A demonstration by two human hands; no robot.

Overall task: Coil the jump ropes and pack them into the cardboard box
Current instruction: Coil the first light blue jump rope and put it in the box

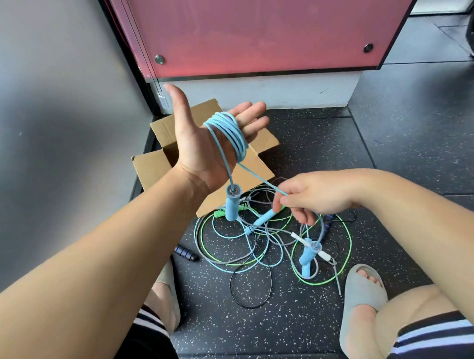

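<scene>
The left hand (pixel 201 145) is raised palm up in front of the cardboard box (pixel 154 166), fingers straight and spread a little, thumb standing apart. A blue rope (pixel 229 130) is wound in several loops around its four fingers, and the hand carries it without closing on it. From the coil one strand drops past the heel of the palm to a blue handle (pixel 232 205), which hangs upright in the air just below the wrist. A second strand runs down and to the right, fairly taut, to the right hand (pixel 318 194), which pinches it between thumb and forefinger with the other fingers curled under. Past the pinch the strand falls toward the pile of ropes (pixel 260 249) on the floor (pixel 392 145) (where it ends in that tangle I cannot tell). The box sits on the floor with its flaps open, against the foot of a pink panel (pixel 251 29); the left hand hides most of its inside. The pile lies just in front of the box, between the person's feet: a green rope (pixel 348 245), a black rope (pixel 235 293), grey and pale blue strands all crossing one another, with more blue handles (pixel 307 257) lying among them. A black handle (pixel 185 252) lies off to the left of the pile, near the left foot. The right foot wears a grey sandal (pixel 363 298), close to the edge of the green loops.
</scene>
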